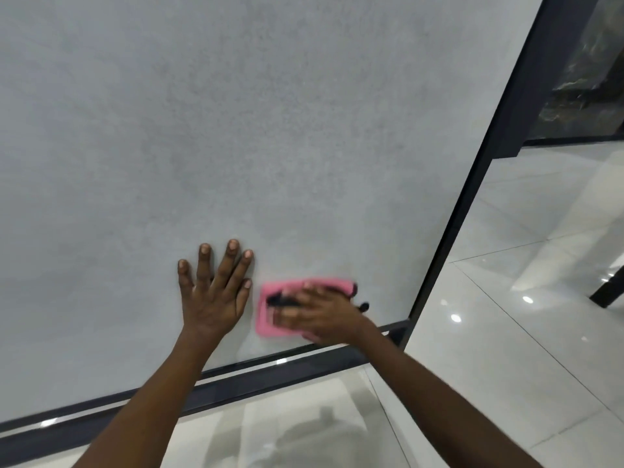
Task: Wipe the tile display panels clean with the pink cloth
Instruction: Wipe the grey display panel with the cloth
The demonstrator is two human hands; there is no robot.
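1. My left hand [212,292] lies flat and spread on the grey tile panel [236,113], holding nothing, just bracing.
2. Just to its right, the pink cloth [270,319] sits folded on the panel's lower part, its long axis running roughly level.
3. My right hand [320,315] presses that cloth with flat fingers; motion blur hides whether any curl round it.
4. The black frame [449,231] edges the panel near the cloth's right, so I judge the right hand's sweep room lies leftward and up.
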